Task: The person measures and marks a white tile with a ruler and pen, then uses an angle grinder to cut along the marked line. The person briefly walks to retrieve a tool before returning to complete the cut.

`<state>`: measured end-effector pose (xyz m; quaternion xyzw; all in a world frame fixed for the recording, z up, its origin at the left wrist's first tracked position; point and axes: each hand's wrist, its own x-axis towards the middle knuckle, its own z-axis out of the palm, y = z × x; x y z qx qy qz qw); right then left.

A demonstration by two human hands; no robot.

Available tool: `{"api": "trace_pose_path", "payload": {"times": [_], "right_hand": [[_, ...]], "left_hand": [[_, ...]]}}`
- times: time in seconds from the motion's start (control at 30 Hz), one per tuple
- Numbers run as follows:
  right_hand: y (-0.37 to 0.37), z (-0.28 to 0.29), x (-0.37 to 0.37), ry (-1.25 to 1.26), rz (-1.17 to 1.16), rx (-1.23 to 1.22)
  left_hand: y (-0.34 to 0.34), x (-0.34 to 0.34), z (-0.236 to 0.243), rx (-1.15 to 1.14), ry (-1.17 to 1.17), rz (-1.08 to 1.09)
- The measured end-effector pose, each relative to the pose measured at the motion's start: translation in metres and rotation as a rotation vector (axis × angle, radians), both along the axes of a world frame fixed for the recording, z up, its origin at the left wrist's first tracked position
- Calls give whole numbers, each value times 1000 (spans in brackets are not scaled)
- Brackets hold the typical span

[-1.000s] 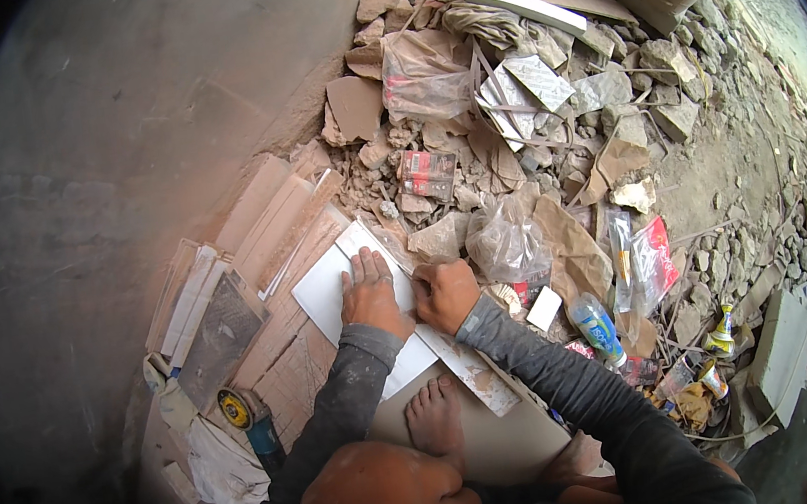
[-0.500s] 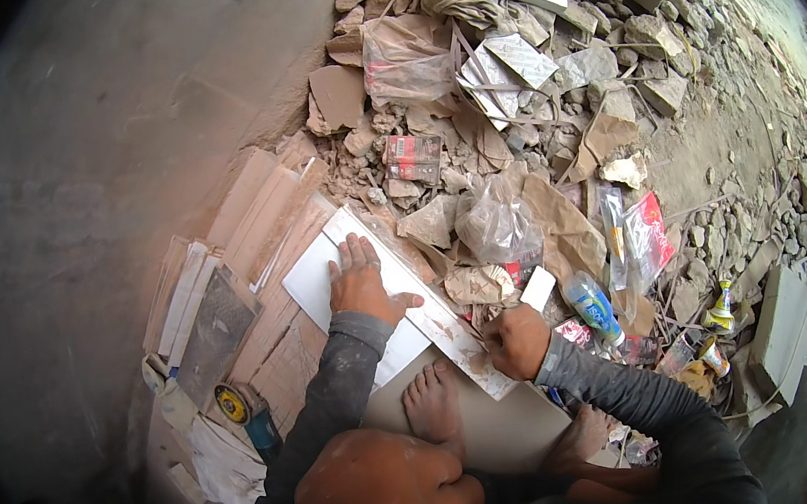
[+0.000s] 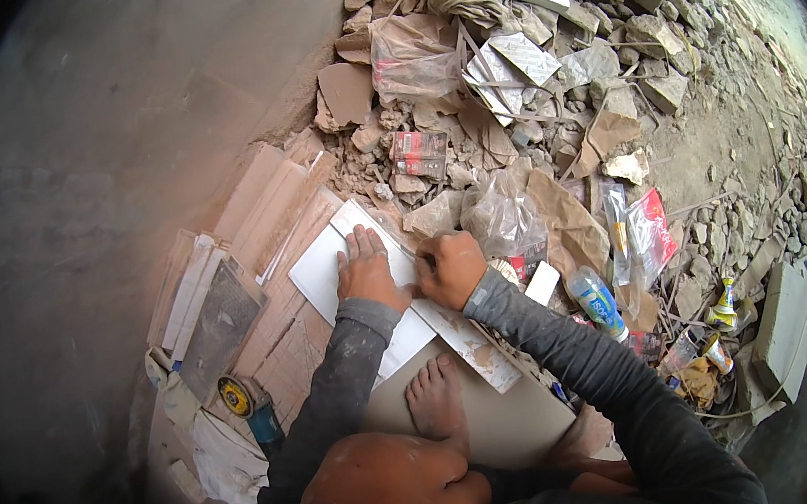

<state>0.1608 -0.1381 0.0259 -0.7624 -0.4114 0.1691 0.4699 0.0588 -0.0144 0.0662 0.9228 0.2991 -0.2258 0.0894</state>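
My left hand (image 3: 368,274) lies flat with fingers stretched out, pressing on a narrow white strip (image 3: 470,340) with a dusty, chipped lower end. Under the strip is a wider white tile-like sheet (image 3: 318,269), crossed by it at a slant. Close to my left thumb, my right hand (image 3: 451,271) is closed in a fist at the strip's right edge. Whatever its fingers hold is hidden. Both white pieces partly rest over a large beige slab (image 3: 515,425), where my bare foot (image 3: 437,401) is set.
An angle grinder (image 3: 249,402) with a yellow disc lies left of my arm, beside stacked tile offcuts (image 3: 220,315). Rubble, paper and plastic wrappers spread to the right, with a plastic bottle (image 3: 596,301) near my right forearm. A bare wall (image 3: 107,137) rises at the left.
My right hand has moved up along the strip, from near its lower end to beside my left hand. The left hand stays flat on the strip. The view has shifted slightly.
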Motion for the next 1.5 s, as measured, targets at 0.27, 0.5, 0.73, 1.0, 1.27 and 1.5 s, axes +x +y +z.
{"api": "trace_pose_path", "payload": {"times": [0.27,0.5,0.73,1.0,1.27,1.5], "right_hand": [[-1,-7,1,49,34,-100],[-35,6,0,12,170,-190],[-121,37,0,-22,144,-405],[-60,19,-8,43,42,-66],[-73,9,-23,72,18,-48],[-56,13,-21,9,95,-146]], "left_hand": [[1,1,1,3,21,-18],[-2,3,3,-11,13,15],[0,7,4,-18,59,18],[0,5,4,-16,47,-4],[2,2,2,-33,13,5],[1,4,4,-27,5,1]]}}
